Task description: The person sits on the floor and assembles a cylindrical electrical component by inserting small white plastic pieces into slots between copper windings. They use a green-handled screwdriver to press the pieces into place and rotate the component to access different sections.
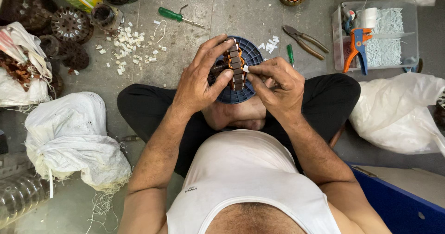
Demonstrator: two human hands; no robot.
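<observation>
left hand [199,79] grips wound stator [235,67] on blue disc [250,58] | right hand [273,83] pinches white insulation slip [245,69] at a slot; filled slots uncountable; loose slips [125,44] on floor

vest [250,178]: white, sleeveless, small dark mark near hem | trousers [153,111]: black | arms bare | feet bare
</observation>
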